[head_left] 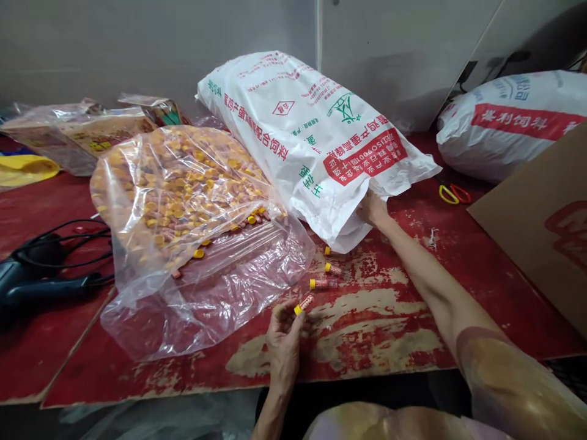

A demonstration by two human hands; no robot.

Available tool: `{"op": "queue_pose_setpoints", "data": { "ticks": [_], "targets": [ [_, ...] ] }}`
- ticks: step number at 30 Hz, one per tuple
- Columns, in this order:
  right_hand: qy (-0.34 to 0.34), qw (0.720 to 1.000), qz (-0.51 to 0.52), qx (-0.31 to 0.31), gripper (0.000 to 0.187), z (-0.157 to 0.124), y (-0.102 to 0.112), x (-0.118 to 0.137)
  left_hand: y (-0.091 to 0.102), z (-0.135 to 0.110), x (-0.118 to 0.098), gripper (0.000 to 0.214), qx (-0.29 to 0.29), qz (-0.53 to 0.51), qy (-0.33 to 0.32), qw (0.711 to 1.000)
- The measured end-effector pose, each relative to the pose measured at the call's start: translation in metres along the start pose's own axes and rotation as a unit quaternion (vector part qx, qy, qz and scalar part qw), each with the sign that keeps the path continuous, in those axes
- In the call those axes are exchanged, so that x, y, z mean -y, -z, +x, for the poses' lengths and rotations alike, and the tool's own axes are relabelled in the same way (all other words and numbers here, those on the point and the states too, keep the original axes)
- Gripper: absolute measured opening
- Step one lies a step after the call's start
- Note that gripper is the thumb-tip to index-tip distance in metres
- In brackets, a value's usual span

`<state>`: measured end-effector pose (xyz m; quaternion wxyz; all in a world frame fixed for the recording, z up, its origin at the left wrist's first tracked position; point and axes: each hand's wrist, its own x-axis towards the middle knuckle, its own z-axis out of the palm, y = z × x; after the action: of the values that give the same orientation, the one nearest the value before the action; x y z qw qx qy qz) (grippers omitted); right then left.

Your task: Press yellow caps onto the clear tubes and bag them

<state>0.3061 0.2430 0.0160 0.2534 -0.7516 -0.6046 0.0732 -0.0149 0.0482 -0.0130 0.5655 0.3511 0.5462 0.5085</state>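
Near the table's front edge, my left hand [285, 336] pinches a small clear tube with a yellow cap [303, 304], filled with something red and white. More such capped tubes [324, 283] lie on the table just beyond it. My right hand [372, 208] reaches into the mouth of a white woven sack [316, 140] printed in red and green; its fingers are hidden by the sack. To the left of the sack, a large clear plastic bag [206, 305] holds a heap of the yellow-capped tubes, some spilling at its opening.
A dark heat gun [46, 287] with a cable lies at the left. Wrapped boxes [105, 128] and a yellow item [27, 170] stand behind it. At the right are yellow-and-red-handled scissors [454, 194], another white sack [509, 122] and a cardboard box [536, 214].
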Motion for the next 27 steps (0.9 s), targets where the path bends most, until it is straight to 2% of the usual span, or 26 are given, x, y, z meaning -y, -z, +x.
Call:
{"op": "queue_pose_setpoints", "data": {
  "ticks": [1, 3, 5, 7, 9, 12, 15, 19, 22, 25, 27],
  "targets": [
    [-0.001, 1.0, 0.024, -0.005, 0.033, -0.016, 0.006, 0.001, -0.002, 0.0, -0.001, 0.037, 0.007, -0.013, 0.002, 1.0],
    [-0.015, 0.989, 0.146, 0.001, 0.028, -0.057, 0.016, 0.005, -0.007, 0.0, -0.002, 0.034, 0.027, -0.033, 0.009, 0.999],
    [-0.039, 0.934, 0.351, 0.052, 0.029, -0.105, 0.023, 0.016, -0.014, -0.003, -0.003, 0.032, 0.048, -0.046, 0.025, 0.997],
    [-0.051, 0.876, 0.466, 0.112, 0.034, -0.149, 0.029, 0.03, -0.023, -0.007, -0.004, 0.033, 0.064, -0.055, 0.037, 0.996],
    [-0.056, 0.852, 0.489, 0.178, 0.033, -0.183, 0.034, 0.045, -0.032, -0.013, -0.004, 0.033, 0.077, -0.054, 0.033, 0.995],
    [-0.041, 0.841, 0.477, 0.254, 0.026, -0.212, 0.036, 0.06, -0.041, -0.022, -0.004, 0.032, 0.085, -0.051, 0.02, 0.995],
    [0.002, 0.853, 0.453, 0.261, 0.025, -0.223, 0.032, 0.065, -0.043, -0.029, -0.004, 0.036, 0.059, -0.061, 0.012, 0.996],
    [0.12, 0.911, 0.318, 0.235, 0.023, -0.233, 0.025, 0.069, -0.042, -0.039, -0.002, 0.029, 0.044, -0.021, -0.008, 0.999],
    [0.196, 0.941, 0.206, 0.185, 0.021, -0.243, 0.019, 0.075, -0.043, -0.045, 0.002, 0.027, 0.049, 0.022, -0.04, 0.998],
    [0.22, 0.95, 0.163, 0.153, 0.023, -0.252, 0.018, 0.077, -0.045, -0.049, 0.004, 0.027, 0.065, 0.038, -0.062, 0.995],
    [0.229, 0.948, 0.142, 0.168, 0.025, -0.252, 0.022, 0.072, -0.045, -0.05, 0.003, 0.027, 0.114, 0.068, -0.081, 0.988]
  ]
}}
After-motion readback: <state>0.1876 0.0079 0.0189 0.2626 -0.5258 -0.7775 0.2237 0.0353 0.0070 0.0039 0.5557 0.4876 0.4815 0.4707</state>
